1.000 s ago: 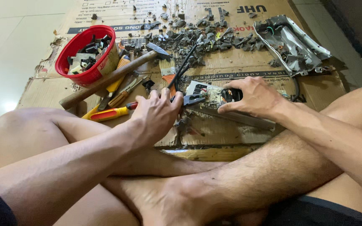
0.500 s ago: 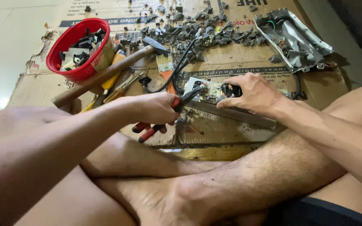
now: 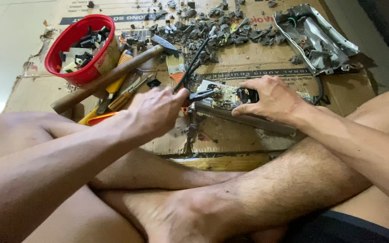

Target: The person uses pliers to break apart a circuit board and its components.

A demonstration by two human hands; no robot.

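At frame centre, still being picked apart: small green circuit board (image 3: 223, 95) steadied in right hand (image 3: 271, 99), left hand (image 3: 158, 112) clenching dark-jawed pliers (image 3: 199, 96), heaps of dark broken fragments (image 3: 212, 31) already lying above.

Left hand (image 3: 158, 110) hides plier handles; metal casing (image 3: 314, 38) cut off.

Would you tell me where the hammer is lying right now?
In the head view the hammer lies slantwise on the cardboard, upper left, just right of the red bowl and beyond the left hand.
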